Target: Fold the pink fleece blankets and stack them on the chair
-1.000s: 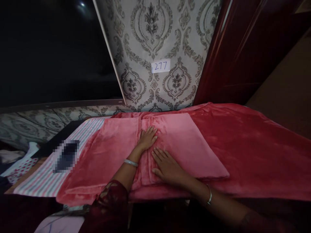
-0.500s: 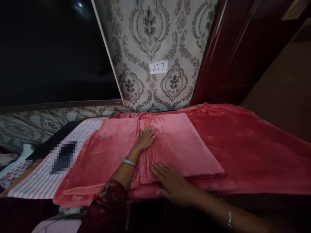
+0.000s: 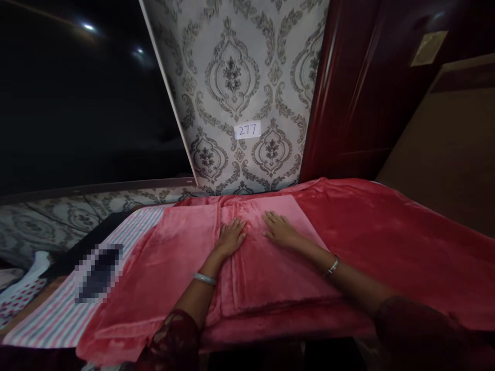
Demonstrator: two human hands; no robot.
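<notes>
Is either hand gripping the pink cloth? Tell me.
No, the left hand and right hand both lie flat, palms down, on the pink cloth.

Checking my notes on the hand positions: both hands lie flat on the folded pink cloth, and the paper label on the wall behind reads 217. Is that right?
Not quite. The label reads 277, as the head view shows. The rest holds: the left hand and the right hand both lie flat on the folded pink cloth.
</notes>
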